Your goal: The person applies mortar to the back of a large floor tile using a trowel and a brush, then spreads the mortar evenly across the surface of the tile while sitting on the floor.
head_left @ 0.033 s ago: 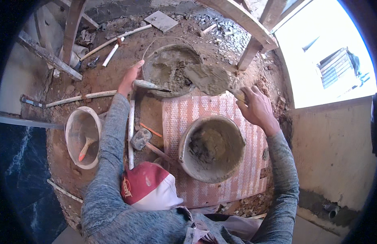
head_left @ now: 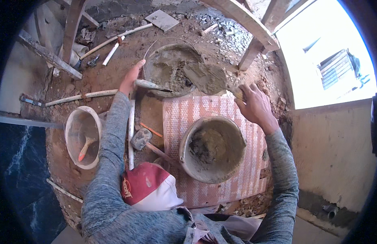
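My right hand is closed on the handle of a trowel, its broad blade coated with grey mortar over the right side of a mortar-filled pan. My left hand is closed at the pan's left edge, where a thin wire handle arches up. A second trowel's pale handle lies beside that palm, its blade in the pan's near side. Nearer me, a round bucket with grey residue inside stands on a pink patterned board.
At left are a white bucket holding a brush, a mallet and pipes. Timber supports stand around the rubble-strewn dirt floor. A red and white cap is below me, a bright opening at right.
My right hand and the mortar-coated trowel have shifted very slightly leftward. My left hand stays at the pan's edge.
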A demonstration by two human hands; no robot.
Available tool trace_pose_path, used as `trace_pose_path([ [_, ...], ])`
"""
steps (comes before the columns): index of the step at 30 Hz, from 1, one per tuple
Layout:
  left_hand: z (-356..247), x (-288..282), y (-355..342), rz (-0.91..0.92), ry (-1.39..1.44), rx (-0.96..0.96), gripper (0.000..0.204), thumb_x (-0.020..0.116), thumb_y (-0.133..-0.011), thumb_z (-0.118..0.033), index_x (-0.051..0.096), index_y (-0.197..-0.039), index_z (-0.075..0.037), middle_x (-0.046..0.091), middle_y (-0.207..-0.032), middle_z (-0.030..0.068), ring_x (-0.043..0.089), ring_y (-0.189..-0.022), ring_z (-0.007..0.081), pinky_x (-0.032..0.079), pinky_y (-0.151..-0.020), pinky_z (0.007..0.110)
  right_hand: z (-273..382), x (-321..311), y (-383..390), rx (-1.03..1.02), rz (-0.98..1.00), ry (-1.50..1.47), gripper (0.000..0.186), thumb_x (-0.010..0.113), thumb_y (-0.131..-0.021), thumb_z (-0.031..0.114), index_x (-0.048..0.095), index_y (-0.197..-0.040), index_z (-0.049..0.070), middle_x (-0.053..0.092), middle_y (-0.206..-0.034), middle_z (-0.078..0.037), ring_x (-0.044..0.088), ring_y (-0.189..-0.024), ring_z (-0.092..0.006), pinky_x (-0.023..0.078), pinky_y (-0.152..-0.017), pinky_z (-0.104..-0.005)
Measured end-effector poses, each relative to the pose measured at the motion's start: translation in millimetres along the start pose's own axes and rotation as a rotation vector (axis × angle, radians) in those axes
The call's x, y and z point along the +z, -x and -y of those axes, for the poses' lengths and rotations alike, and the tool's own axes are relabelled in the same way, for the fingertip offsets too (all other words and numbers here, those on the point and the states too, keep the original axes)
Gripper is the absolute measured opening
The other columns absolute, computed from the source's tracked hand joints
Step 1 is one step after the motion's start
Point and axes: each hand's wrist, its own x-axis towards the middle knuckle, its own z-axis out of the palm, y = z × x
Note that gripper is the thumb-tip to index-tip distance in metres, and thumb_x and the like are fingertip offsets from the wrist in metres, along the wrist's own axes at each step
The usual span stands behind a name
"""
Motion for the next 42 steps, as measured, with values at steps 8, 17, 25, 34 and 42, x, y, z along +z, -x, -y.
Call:
trace_pose_path([
  [8, 21, 16, -8, -0.132, -0.236, 0.389, 0.039, 0.058, -0.096, -0.031, 0.068, -0.101, 0.006, 0.068, -0.091, 0.005, 0.058, -0.083, 0.0128, 0.046, -0.078, 0.03, -1, 12, -61, 0.036, 0.046, 0.304, 0.026, 0.058, -0.089, 0.021, 0.061, -0.11, 0.006, 0.064, -0.087, -0.019, 0.065, -0.073, -0.0348, 0.051, -0.067, -0.0487],
  [17, -13, 73, 33, -0.12, -0.178, 0.433, 0.029, 0.058, -0.099, -0.026, 0.065, -0.095, 0.001, 0.059, -0.085, -0.0028, 0.05, -0.079, 0.0066, 0.043, -0.073, 0.026, -15, 66, -58, -0.025, 0.225, -0.036, 0.026, 0.061, -0.086, 0.025, 0.066, -0.088, 0.0, 0.063, -0.069, -0.023, 0.064, -0.065, -0.0396, 0.05, -0.063, -0.0498],
  [25, 3, 76, 31, -0.125, -0.22, 0.487, 0.029, 0.057, -0.1, -0.027, 0.065, -0.099, 0.001, 0.059, -0.086, -0.0032, 0.048, -0.079, 0.006, 0.042, -0.072, 0.025, -13, 122, -40, 0.154, 0.209, -0.506, 0.033, 0.069, -0.083, 0.03, 0.069, -0.095, -0.001, 0.067, -0.084, -0.026, 0.067, -0.08, -0.0386, 0.051, -0.073, -0.0449],
  [34, 0, 77, 37, -0.084, -0.187, 0.465, 0.028, 0.058, -0.1, -0.026, 0.066, -0.104, 0.001, 0.059, -0.087, -0.0038, 0.048, -0.079, 0.0047, 0.042, -0.071, 0.024, -17, 127, -19, 0.231, 0.265, -0.687, 0.043, 0.072, -0.083, 0.03, 0.068, -0.116, 0.002, 0.071, -0.1, -0.021, 0.069, -0.089, -0.0285, 0.052, -0.082, -0.04],
  [42, 5, 65, 34, -0.112, -0.189, 0.447, 0.031, 0.057, -0.1, -0.029, 0.065, -0.101, 0.001, 0.06, -0.091, -0.0012, 0.05, -0.085, 0.0075, 0.043, -0.078, 0.025, -16, 126, -16, 0.163, 0.115, -0.69, 0.051, 0.072, -0.083, 0.031, 0.064, -0.123, 0.0, 0.07, -0.111, -0.021, 0.068, -0.101, -0.0262, 0.05, -0.09, -0.0383],
])
